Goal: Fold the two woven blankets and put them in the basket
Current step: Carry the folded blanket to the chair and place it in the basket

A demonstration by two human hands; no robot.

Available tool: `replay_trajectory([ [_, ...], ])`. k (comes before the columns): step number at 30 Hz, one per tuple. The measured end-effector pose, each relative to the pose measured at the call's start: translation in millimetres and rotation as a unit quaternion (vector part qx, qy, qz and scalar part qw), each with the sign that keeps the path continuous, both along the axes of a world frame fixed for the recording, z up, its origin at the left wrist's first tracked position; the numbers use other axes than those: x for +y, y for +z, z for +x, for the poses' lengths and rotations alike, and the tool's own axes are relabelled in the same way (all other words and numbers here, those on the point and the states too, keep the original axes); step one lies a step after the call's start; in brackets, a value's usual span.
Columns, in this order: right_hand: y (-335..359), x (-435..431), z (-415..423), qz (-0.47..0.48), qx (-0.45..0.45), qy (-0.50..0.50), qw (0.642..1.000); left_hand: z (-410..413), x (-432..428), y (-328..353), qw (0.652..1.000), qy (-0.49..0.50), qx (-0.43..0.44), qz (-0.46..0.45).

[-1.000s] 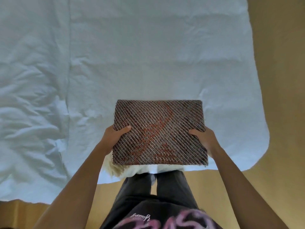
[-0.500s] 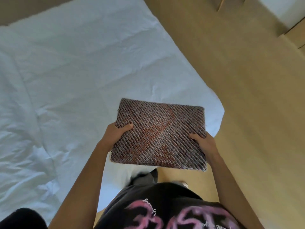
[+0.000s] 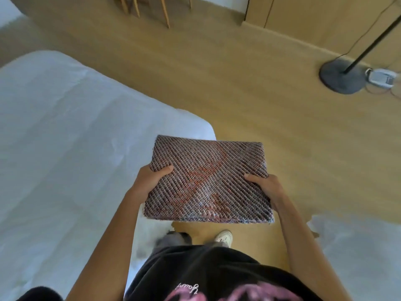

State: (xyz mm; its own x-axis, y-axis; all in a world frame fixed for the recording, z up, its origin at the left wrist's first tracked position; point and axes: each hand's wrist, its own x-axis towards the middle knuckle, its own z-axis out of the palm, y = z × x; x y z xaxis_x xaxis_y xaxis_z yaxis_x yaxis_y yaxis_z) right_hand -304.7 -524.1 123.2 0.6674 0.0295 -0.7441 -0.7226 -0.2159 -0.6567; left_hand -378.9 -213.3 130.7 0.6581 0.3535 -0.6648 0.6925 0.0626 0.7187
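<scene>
The folded blanket (image 3: 208, 179) is held flat before the body, in the middle of the view. The grip of the left hand (image 3: 152, 181) pinches its 9 o'clock edge, and the grip of the right hand (image 3: 265, 187) its 3 o'clock edge. A second ago it was over the bed (image 3: 65, 148). Now the person has turned: the bed lies at 9 o'clock and floor (image 3: 238, 94) is under the blanket. I judge that the carry to the basket has begun. No basket shows yet.

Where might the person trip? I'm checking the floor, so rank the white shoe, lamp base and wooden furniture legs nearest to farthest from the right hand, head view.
From the right hand gripping the woven blanket:
1. white shoe, just below, toward the body.
2. lamp base, on the floor ahead, to the right.
3. wooden furniture legs, far ahead, top left.
</scene>
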Motion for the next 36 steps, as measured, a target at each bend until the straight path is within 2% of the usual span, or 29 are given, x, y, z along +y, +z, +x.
replay_trajectory([
  [6, 1.8, -115.3, -16.4, -0.005, -0.030, -0.130, 0.991, 72.8, -105.9, 3.7, 0.990, -0.137, 0.006, -0.009],
  [13, -13.5, -204.4, -25.9, -0.017, -0.022, -0.281, 0.959, 165.4, -215.2, -1.4, 0.958, -0.286, 0.014, -0.024],
  [26, -13.5, -310.7, 36.9, -0.058, -0.019, -0.480, 0.875, 342.1, -396.8, -26.1, 0.868, -0.491, 0.058, -0.055],
  [36, -21.4, -416.7, 55.1, -0.054, -0.023, -0.601, 0.797, 405.8, -578.9, -23.7, 0.786, -0.614, 0.064, -0.045],
])
